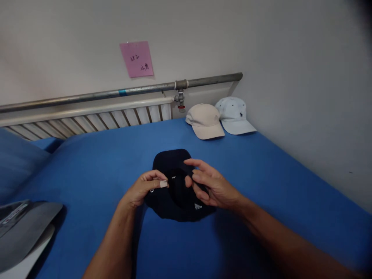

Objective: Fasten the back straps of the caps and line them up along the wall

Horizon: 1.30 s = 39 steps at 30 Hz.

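A dark navy hat [170, 211] lies in the middle of the blue sheet, its opening facing up and a small white triangular logo on its right part. My left hand [147, 188] is closed on the hat's left side, the thumb by a small pale tag [163, 183]. Over the right side of the hat is my right hand [212, 184], its fingers curved and spread apart with nothing visible between them. Whether its lower fingers touch the fabric I cannot tell.
A beige cap [205, 120] and a light blue cap [234, 114] sit at the far right of the blue sheet [101, 162]. Grey caps [31, 228] are stacked at the near left. Behind run a radiator [116, 116], a metal pipe [95, 97] and a wall with a pink note [136, 60].
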Each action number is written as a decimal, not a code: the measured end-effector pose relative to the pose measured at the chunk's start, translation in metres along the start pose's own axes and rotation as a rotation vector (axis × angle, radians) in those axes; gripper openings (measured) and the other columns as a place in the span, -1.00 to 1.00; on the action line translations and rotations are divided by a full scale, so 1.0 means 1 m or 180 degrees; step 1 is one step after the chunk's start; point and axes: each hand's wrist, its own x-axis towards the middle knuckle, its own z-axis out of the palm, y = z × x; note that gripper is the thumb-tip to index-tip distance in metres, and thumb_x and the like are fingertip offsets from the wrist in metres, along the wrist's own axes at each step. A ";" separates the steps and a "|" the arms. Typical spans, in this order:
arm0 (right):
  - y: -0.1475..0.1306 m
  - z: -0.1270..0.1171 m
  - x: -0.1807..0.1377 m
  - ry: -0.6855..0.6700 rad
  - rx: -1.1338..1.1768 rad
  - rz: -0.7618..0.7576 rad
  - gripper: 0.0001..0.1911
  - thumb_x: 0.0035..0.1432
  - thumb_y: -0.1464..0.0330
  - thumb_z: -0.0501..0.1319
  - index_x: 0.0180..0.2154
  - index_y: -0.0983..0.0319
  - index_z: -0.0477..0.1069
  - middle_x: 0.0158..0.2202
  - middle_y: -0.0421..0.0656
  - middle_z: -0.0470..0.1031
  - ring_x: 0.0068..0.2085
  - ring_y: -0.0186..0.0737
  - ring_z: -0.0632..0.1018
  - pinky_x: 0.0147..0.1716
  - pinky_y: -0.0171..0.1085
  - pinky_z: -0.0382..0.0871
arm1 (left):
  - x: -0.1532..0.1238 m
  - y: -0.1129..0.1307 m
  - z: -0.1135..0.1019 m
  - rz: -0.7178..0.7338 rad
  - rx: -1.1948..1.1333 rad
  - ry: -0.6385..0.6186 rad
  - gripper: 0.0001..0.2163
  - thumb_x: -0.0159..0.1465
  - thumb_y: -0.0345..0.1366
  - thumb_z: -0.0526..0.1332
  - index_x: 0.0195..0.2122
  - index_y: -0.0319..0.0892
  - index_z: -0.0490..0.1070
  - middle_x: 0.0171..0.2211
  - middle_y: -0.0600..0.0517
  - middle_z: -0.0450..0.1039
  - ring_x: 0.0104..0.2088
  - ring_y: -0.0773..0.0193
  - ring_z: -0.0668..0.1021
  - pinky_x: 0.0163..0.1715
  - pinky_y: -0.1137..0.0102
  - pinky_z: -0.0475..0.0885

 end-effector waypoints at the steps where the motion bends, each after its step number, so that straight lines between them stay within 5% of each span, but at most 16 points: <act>1: 0.001 0.000 0.001 0.0055 -0.0066 0.0106 -0.61 0.17 0.33 0.20 0.04 0.13 0.24 -0.37 -0.25 0.49 -0.72 -0.55 0.26 -0.86 -0.55 0.01 | 0.000 0.000 0.000 0.0005 0.0002 -0.0049 -0.85 -0.04 -0.33 0.43 -0.44 -0.20 0.53 -0.46 0.07 0.54 -0.47 0.40 0.52 -0.42 0.51 0.35; 8: 0.022 -0.001 0.009 0.0088 -0.0453 0.0544 -0.82 0.10 0.37 0.21 -0.22 0.24 0.31 -0.44 -0.24 0.51 -0.74 -0.59 0.18 -0.83 -0.54 0.01 | 0.000 -0.004 -0.003 0.0053 0.0053 -0.0224 -0.89 0.03 -0.33 0.41 -0.41 -0.18 0.55 -0.43 0.07 0.56 -0.41 0.42 0.53 -0.35 0.54 0.35; 14: 0.031 -0.001 0.013 0.0227 -0.0451 0.0678 -0.80 0.08 0.30 0.24 -0.24 0.21 0.32 -0.63 -0.39 0.33 -0.76 -0.58 0.09 -0.83 -0.52 -0.03 | 0.002 -0.007 -0.007 0.0083 0.0063 -0.0267 -0.83 -0.01 -0.33 0.42 -0.38 -0.18 0.53 -0.45 0.09 0.51 -0.46 0.43 0.48 -0.42 0.54 0.32; 21: 0.038 -0.005 0.018 0.0379 -0.0442 0.0515 -0.86 0.02 0.34 0.24 -0.39 0.26 0.33 -0.48 -0.27 0.40 -0.68 -0.56 0.24 -0.77 -0.50 0.09 | 0.003 -0.008 -0.008 0.0128 0.0186 -0.0316 -0.87 -0.03 -0.38 0.41 -0.46 -0.21 0.49 -0.46 0.07 0.49 -0.47 0.43 0.44 -0.45 0.54 0.29; 39: 0.041 0.001 0.017 0.0064 -0.0217 0.0703 -0.94 0.01 0.41 0.19 -0.45 0.26 0.32 -0.58 -0.32 0.35 -0.71 -0.55 0.21 -0.78 -0.49 0.11 | 0.004 -0.008 -0.004 0.0046 -0.0190 -0.0327 -0.82 -0.09 -0.34 0.45 -0.48 -0.23 0.49 -0.45 0.04 0.54 -0.52 0.41 0.49 -0.50 0.54 0.34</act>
